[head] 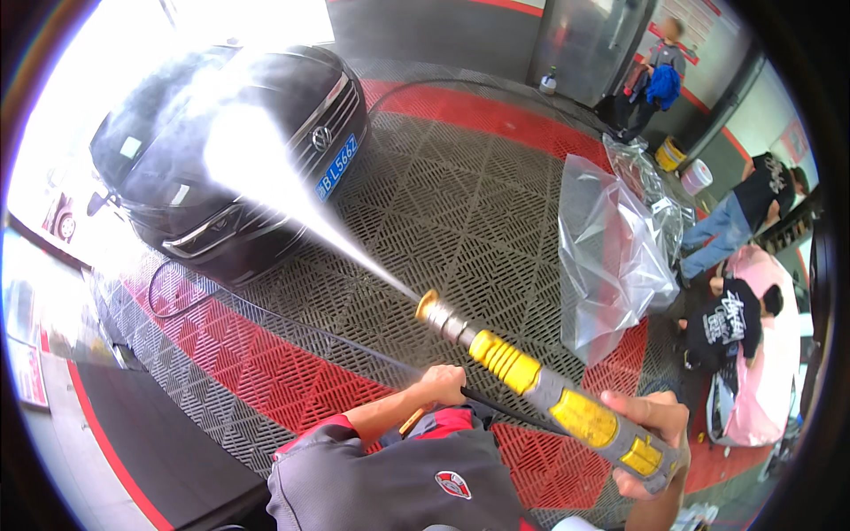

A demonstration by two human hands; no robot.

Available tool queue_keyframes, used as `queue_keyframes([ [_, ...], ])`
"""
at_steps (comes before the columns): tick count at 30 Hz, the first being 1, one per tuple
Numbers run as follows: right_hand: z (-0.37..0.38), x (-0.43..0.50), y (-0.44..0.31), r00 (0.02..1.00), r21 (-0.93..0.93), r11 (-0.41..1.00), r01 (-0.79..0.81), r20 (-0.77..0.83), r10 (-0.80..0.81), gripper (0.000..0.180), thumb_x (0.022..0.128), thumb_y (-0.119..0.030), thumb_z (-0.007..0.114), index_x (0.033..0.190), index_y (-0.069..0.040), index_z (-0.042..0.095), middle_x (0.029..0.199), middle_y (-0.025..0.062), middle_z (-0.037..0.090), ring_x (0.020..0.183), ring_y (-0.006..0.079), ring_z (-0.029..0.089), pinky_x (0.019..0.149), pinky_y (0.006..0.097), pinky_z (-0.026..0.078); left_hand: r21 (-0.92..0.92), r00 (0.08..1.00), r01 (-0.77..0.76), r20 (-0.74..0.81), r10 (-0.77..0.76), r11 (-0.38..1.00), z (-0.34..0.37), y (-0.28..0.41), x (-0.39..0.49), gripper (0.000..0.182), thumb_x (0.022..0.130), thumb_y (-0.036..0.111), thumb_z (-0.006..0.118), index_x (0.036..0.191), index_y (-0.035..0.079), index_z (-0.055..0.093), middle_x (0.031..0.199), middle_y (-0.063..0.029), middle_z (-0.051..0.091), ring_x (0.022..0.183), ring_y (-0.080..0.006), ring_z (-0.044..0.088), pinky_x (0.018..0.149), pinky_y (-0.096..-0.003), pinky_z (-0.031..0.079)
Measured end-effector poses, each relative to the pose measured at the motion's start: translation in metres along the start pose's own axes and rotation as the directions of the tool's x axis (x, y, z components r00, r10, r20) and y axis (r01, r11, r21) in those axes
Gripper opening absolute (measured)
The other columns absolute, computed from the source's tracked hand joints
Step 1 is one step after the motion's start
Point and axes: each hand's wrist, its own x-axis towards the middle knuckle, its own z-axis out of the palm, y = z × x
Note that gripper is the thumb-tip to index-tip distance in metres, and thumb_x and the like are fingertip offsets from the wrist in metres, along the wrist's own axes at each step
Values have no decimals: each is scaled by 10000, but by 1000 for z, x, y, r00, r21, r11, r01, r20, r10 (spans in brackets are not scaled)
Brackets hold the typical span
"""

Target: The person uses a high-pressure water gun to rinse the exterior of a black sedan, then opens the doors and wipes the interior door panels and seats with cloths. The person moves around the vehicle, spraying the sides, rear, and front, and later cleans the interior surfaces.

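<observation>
My right hand (667,425) is wrapped around the rear of a yellow and grey pressure-washer spray gun (584,415). From the brass-coloured nozzle (428,305) a white fan of water spray (345,245) spreads up and left onto the hood of a black Volkswagen car (226,152). The spray and mist hide part of the hood and windshield. In front of my waist, my left hand (443,385) is closed around a black hose (508,413), which leads right towards the gun. The car's front, with its badge and blue plate, faces me.
Grated floor tiles (465,199) in grey and red lie underfoot. Clear plastic sheeting (611,259) is heaped at right, near a yellow bucket (669,154) and a white bucket (696,176). One person (654,79) stands at the back; two others bend over at right, near a pink-covered car (764,372).
</observation>
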Motion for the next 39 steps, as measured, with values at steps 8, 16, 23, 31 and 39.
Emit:
queue_keyframes([
  [8, -172, -55, 74, 996, -5, 996, -88, -15, 88, 790, 593, -226, 652, 1312, 82, 542, 650, 52, 625, 500, 93, 574, 525, 228, 460, 80, 995, -43, -85, 50, 996, -11, 159, 87, 223, 681, 291, 700, 747, 80, 723, 745, -156, 684, 762, -339, 682, 668, -436, 534],
  [16, -307, -132, 181, 970, 127, 966, -227, -65, 236, 772, 672, 50, 568, 1433, -14, 459, 870, 8, 611, 699, 57, 541, 692, 218, 479, 111, 952, 141, -289, -104, 984, 63, 277, 122, 286, 626, 347, 736, 655, 65, 698, 637, -169, 646, 649, -368, 663, 583, -456, 527],
  [23, -368, -171, 267, 846, 376, 836, -399, 501, 179, 698, 711, 38, 605, 1399, 21, 490, 1054, 25, 635, 853, 67, 563, 767, 221, 483, -33, 900, 261, -353, -256, 965, 161, 429, 87, 229, 610, 282, 750, 637, 64, 684, 620, -174, 634, 640, -372, 651, 585, -466, 510],
  [31, -396, -218, 295, 987, -105, 983, -147, 42, 152, 744, 688, -68, 644, 1408, 5, 472, 858, 207, 688, 739, 213, 686, 690, 330, 521, -122, 823, 405, -383, -420, 906, 248, 514, 54, 169, 623, 219, 715, 619, 57, 666, 628, -172, 631, 653, -376, 644, 607, -479, 507],
  [39, -410, -341, 285, 821, 354, 935, 10, 531, -209, 778, 664, 38, 594, 1428, -44, 479, 1193, 105, 641, 1045, 124, 582, 940, 257, 444, -215, 827, 406, -327, -457, 888, 406, 628, 32, 163, 630, 231, 720, 669, 73, 718, 635, -157, 648, 652, -360, 658, 607, -454, 525],
])
